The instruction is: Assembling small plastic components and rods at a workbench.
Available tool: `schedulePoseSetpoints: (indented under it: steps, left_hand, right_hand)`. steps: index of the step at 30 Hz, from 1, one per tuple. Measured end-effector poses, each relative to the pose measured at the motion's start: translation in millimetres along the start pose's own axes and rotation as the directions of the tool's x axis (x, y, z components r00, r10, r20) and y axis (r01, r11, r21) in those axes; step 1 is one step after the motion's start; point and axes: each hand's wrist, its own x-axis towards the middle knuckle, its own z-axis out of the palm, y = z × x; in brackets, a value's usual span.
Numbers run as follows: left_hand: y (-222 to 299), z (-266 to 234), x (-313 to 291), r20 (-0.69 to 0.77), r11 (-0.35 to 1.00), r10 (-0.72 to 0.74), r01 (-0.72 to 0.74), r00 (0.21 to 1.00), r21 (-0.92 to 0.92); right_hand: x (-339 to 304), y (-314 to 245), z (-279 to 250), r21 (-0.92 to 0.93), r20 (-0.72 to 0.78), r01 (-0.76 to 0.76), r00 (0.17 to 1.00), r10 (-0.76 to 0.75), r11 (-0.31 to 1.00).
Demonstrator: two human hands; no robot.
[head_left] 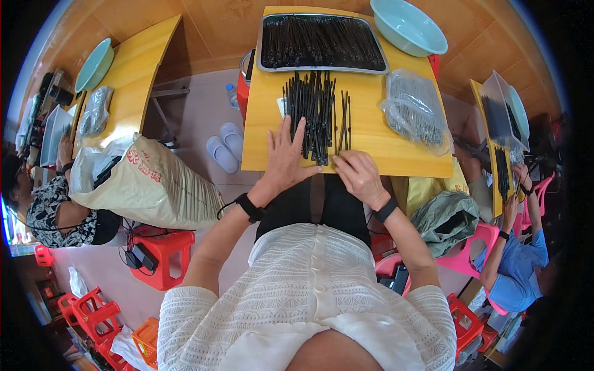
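A dense bundle of thin black sticks (317, 117) with small bulges along them lies on the yellow table, ends toward me. My left hand (286, 157) rests on the bundle's left side, fingers spread and thumb reaching toward its near ends. A few separate black sticks (344, 120) lie just right of the bundle. At their near ends, by the table's front edge, my right hand (360, 175) is closed, thumb and fingertips pinched on them; the exact number held is hidden. Beyond the bundle, a metal tray (384, 67) is filled with many similar sticks.
A clear plastic bag of sticks (416, 108) lies on the right of the yellow table (266, 148). A pale blue basin (409, 28) stands at its far right corner. A large sack (154, 185) stands left, near slippers (224, 151). Two other people sit at side tables.
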Motion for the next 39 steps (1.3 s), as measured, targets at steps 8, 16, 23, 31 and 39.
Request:
schedulePoseSetpoints:
  steps: [8,16,23,31,39]
  left_hand:
    - [-16,2,22,-0.221,0.919,-0.137,0.041,0.966,-0.392]
    - [-6,34,35,-0.211,0.997,-0.073,0.067,0.975,-0.037]
    - [0,35,30,-0.185,0.984,-0.088,0.056,0.979,-0.169]
    - [-20,6,25,-0.134,0.825,-0.196,0.090,0.971,-0.558]
    - [-22,4,22,-0.129,0.817,-0.147,0.046,0.981,-0.575]
  right_hand:
    - [28,51,24,0.276,-0.165,-0.542,0.787,0.595,0.794]
    - [64,39,83,0.279,-0.059,-0.590,0.777,0.627,0.758]
    - [60,28,82,0.366,-0.002,-0.524,0.826,0.564,0.769]
    - [39,39,32,0.512,0.125,-0.573,0.786,0.605,0.640]
    - [10,-11,9,0.290,0.166,-0.505,0.863,0.477,0.813]
